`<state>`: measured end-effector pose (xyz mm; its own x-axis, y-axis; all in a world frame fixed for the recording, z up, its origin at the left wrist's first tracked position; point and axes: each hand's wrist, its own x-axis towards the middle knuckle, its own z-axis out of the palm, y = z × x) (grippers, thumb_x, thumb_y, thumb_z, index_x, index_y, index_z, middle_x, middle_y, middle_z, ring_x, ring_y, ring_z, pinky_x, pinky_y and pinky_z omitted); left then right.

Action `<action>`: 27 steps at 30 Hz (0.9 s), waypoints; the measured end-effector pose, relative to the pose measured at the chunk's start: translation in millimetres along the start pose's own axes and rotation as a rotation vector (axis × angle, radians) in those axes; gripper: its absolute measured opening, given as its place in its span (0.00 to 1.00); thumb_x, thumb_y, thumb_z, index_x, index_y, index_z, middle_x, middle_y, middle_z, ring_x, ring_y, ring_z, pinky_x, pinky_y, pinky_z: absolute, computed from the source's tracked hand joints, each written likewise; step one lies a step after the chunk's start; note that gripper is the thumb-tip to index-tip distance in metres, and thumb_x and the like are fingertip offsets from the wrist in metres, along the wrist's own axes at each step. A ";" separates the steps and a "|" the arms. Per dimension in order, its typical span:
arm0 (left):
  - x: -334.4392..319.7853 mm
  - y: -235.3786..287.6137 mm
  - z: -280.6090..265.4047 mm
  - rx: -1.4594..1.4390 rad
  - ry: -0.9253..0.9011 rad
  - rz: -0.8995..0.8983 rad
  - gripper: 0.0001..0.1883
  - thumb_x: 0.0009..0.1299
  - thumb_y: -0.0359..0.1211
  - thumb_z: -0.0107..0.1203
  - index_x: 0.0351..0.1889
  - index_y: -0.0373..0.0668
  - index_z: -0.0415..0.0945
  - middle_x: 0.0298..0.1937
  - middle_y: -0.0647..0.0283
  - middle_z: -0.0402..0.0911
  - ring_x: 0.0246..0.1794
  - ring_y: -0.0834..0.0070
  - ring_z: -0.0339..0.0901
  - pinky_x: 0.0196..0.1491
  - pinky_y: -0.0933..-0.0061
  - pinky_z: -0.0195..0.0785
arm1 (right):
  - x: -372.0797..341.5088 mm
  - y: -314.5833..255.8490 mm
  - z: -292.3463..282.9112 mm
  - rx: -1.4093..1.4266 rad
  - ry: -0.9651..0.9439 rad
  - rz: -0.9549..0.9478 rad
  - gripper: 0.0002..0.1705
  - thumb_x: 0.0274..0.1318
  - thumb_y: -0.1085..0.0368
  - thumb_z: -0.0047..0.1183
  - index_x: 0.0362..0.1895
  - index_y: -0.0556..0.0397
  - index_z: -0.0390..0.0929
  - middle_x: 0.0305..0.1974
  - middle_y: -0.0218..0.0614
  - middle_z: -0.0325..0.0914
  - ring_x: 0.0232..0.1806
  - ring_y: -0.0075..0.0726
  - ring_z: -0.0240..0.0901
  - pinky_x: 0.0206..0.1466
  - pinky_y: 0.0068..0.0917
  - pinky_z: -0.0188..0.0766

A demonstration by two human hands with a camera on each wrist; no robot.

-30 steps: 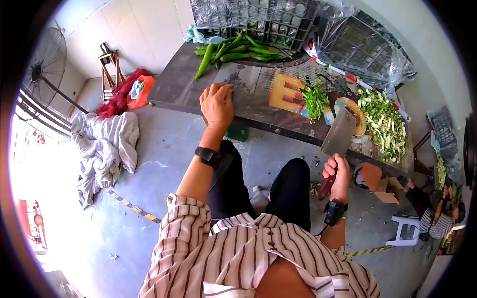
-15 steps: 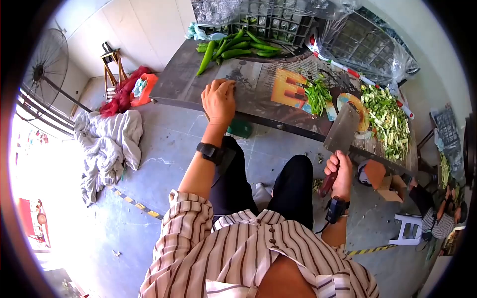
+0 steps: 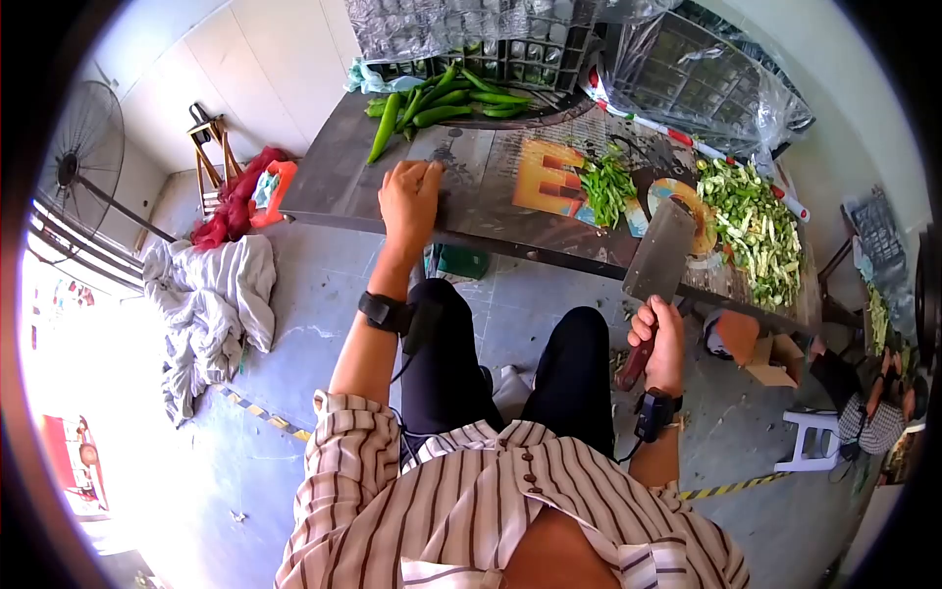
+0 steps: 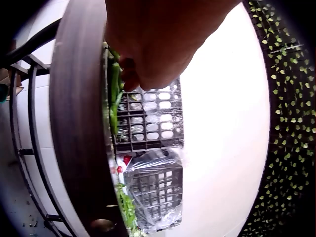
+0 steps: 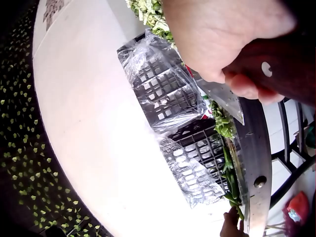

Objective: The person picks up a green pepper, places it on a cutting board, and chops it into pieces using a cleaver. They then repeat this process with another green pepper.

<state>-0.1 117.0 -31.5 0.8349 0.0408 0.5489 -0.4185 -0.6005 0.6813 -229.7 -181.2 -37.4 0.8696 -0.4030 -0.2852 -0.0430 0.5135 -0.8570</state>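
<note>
My right hand (image 3: 659,339) grips the dark red wooden handle of a cleaver (image 3: 659,253), its broad blade pointing up over the table's front edge. In the right wrist view, fingers wrap round the riveted handle (image 5: 276,69). My left hand (image 3: 408,206) is at the table's front edge on the left, fingers loosely bent and holding nothing visible. Whole green chili peppers (image 3: 446,103) lie in a pile beyond it. A small heap of sliced green pepper (image 3: 608,187) is left of the blade, and a larger heap of chopped pale-green pieces (image 3: 751,231) is to its right.
Black plastic crates (image 3: 702,88) wrapped in clear film stand along the table's back. A red-and-white pole (image 3: 677,135) lies before them. Grey cloth (image 3: 211,304) and an orange bag (image 3: 275,191) are on the floor at left. A white stool (image 3: 812,440) and another person (image 3: 873,407) are at right.
The head view has shifted slightly, moving the scene a little left. My right hand still grips the cleaver, and my left hand stays near the table edge.
</note>
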 end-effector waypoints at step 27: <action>135.9 22.1 130.6 0.453 -0.452 0.286 0.21 0.65 0.27 0.46 0.56 0.51 0.75 0.56 0.60 0.74 0.59 0.55 0.67 0.59 0.62 0.64 | 0.2 -5.6 -4.1 0.055 0.019 0.130 0.07 0.64 0.61 0.45 0.34 0.45 0.63 0.20 0.25 0.60 0.15 0.23 0.57 0.17 0.26 0.59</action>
<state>150.8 4.9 -5.1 0.8219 -0.4460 0.3545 -0.5363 -0.8156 0.2173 -231.3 -187.2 -34.4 0.8491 -0.3442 -0.4007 -0.1274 0.6027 -0.7877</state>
